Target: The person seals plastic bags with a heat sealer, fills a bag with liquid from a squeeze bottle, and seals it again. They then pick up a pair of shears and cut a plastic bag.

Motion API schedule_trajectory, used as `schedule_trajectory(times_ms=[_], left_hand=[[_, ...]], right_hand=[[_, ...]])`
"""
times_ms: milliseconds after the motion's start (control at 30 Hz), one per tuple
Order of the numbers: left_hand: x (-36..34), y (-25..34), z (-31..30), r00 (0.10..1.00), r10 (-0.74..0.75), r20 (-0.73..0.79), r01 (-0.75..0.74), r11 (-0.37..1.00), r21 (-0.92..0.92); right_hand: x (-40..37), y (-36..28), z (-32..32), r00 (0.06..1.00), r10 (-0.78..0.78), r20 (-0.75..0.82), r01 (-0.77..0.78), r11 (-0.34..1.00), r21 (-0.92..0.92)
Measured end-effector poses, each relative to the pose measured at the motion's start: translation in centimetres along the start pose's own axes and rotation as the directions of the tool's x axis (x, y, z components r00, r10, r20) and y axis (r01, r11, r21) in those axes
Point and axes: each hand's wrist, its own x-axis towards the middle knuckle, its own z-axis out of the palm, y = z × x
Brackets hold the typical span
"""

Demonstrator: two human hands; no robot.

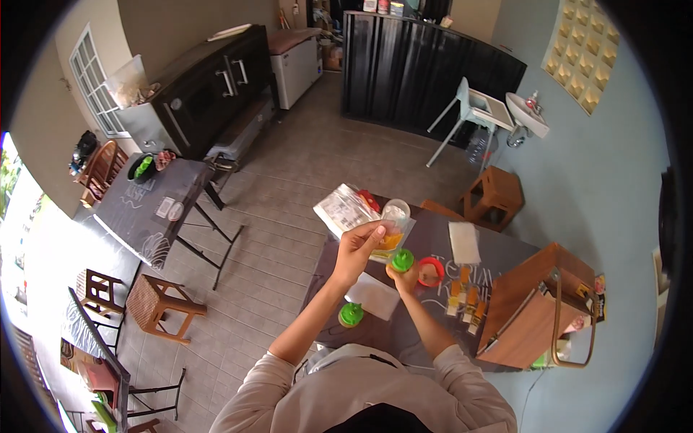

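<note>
My left hand (354, 252) is raised over the dark table, its thumb and fingers pinched together; what is between them, if anything, is too small to make out. Just behind it are a clear plastic packet (390, 243) with yellow-orange contents and a clear plastic cup (395, 210). My right hand (406, 278) is wrapped round a bottle with a green cap (402, 260). A second green-capped bottle (351, 315) stands near my body, beside a white flat packet (375, 296). Right of my right hand sits a round container with a red rim (431, 260).
Several small yellow-labelled items (465, 302) lie beside a wooden case (530, 307) with a metal handle. A white pad (464, 242) and a printed packet (345, 209) lie toward the table's far side. Brown stools (494, 195) stand beyond; another table (155, 202) is at left.
</note>
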Motion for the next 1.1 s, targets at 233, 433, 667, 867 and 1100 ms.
schedule_trajectory(times_ms=[233,433,667,867,1100], left_hand=[[0.2,1.6,-1.6,0.999,0.01,-0.032,-0.013,0.996,-0.089],[0.7,1.5,-0.9,1.0,0.005,-0.027,-0.008,0.993,-0.117],[1.6,0.7,1.0,0.999,-0.038,0.009,0.038,0.991,-0.127],[1.6,-0.3,1.7,0.994,0.017,-0.106,-0.025,0.996,-0.082],[1.1,0.2,2.4,0.991,0.086,-0.107,-0.084,0.996,0.02]], right_hand=[[-2.3,2.2,1.7,0.988,0.154,0.01,-0.154,0.988,0.004],[-1.1,-9.3,-2.6,0.988,-0.083,-0.128,0.086,0.996,0.019],[3.5,-23.8,-7.6,0.957,-0.283,0.06,0.25,0.913,0.321],[4.0,-22.7,-7.2,0.971,-0.234,0.047,0.207,0.923,0.325],[5.9,-22.5,-8.8,0.922,-0.354,0.154,0.29,0.899,0.328]])
